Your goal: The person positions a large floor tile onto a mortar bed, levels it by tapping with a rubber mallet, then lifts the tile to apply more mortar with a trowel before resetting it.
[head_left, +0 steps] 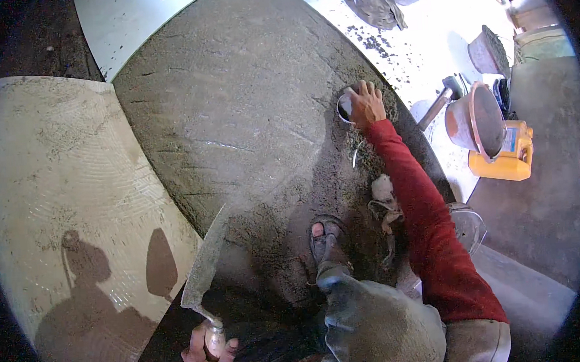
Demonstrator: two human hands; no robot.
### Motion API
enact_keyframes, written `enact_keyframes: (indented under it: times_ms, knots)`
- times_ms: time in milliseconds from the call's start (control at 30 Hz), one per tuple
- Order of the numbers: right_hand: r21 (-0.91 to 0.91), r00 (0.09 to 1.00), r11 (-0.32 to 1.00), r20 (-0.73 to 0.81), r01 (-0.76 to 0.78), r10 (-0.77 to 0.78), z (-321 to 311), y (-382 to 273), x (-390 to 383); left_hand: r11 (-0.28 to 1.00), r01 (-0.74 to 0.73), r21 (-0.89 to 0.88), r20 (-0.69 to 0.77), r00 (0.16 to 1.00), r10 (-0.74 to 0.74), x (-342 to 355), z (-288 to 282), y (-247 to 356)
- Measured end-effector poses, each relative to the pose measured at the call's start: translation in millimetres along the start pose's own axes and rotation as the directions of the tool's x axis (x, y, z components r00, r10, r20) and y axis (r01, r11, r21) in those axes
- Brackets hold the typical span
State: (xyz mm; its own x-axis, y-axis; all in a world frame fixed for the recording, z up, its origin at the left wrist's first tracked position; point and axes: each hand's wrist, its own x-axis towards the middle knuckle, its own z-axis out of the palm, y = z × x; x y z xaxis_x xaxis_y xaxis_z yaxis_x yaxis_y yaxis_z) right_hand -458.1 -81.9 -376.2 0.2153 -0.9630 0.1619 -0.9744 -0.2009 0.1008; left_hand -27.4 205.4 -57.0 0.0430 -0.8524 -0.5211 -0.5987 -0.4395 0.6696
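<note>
My left hand [204,359] grips the handle of a pointed trowel [202,261], its grey-coated blade tilted up over the lower middle. My right hand [366,103], at the end of a red sleeve, has its fingers closed on a small round container [344,107] at the right edge of the grey mortar bed [227,99]; its contents are unclear. A thin white piece and a pale crumpled bundle [382,196] lie on the mortar beside my right forearm. My sandalled foot [322,238] rests on the mortar between my hands.
A cream board [73,179] with combed marks lies at left. On the white surface at right are a hammer [434,108], buckets [461,123], a yellow jerrycan [502,170], more mortar containers [488,52] and a dark crumpled bundle [373,6]. A grey slab [538,227] lies beyond.
</note>
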Motion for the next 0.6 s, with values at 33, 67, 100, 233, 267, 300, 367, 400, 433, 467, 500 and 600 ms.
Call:
enact_keyframes:
  times_ms: [33,67,100,233,267,300,367,400,433,467,500,600]
  knots:
    - [0.002,0.994,0.994,-0.019,0.106,-0.106,-2.9,2.9,0.1,1.0,-0.002,-0.024,0.0,1.0,0.002,0.1,0.0,-0.4]
    - [-0.002,0.994,0.994,-0.019,0.107,-0.107,-5.5,5.4,0.2,0.999,-0.005,-0.049,0.0,1.0,0.005,0.3,0.1,-0.8]
    - [-0.064,0.99,0.988,0.029,0.138,-0.136,-9.7,4.9,-0.5,0.999,-0.003,-0.048,0.002,1.0,0.004,0.3,-0.2,-1.5]
    - [-0.155,0.954,0.945,0.136,0.288,-0.269,-29.2,9.0,2.2,0.999,-0.035,-0.015,-0.018,0.999,0.035,0.1,2.3,-4.8]
    - [-0.154,0.926,0.914,0.113,0.375,-0.36,-32.9,9.7,3.1,0.998,-0.067,-0.005,-0.045,0.997,0.066,-1.0,3.0,-5.4]
    - [-0.153,0.925,0.914,0.114,0.376,-0.361,-35.5,9.1,4.7,0.998,-0.065,-0.005,-0.045,0.997,0.065,-3.9,3.4,-7.1]
    - [-0.12,0.882,0.89,0.246,0.44,-0.402,-37.8,7.3,7.1,0.985,0.17,0.042,0.061,0.983,-0.172,-10.4,3.9,-10.8]
    - [-0.124,0.882,0.89,0.249,0.438,-0.399,-34.4,11.1,5.4,0.985,0.167,0.04,0.066,0.983,-0.169,-6.5,3.5,-6.0]
    - [-0.191,0.859,0.85,0.266,0.492,-0.437,-29.0,15.2,3.2,0.992,0.121,-0.026,0.035,0.992,-0.12,0.2,2.5,2.7]
    - [-0.256,0.834,0.801,0.285,0.541,-0.472,-25.1,19.8,0.8,0.993,0.073,-0.091,0.002,0.997,-0.073,3.9,2.3,7.6]
    - [-0.251,0.834,0.803,0.282,0.541,-0.474,-30.1,15.0,3.1,0.993,0.076,-0.086,-0.001,0.997,-0.076,3.1,2.4,7.4]
    - [-0.252,0.766,0.738,0.375,0.626,-0.522,-44.2,7.6,2.0,0.999,0.007,-0.034,-0.051,0.999,-0.009,-2.3,3.6,4.5]
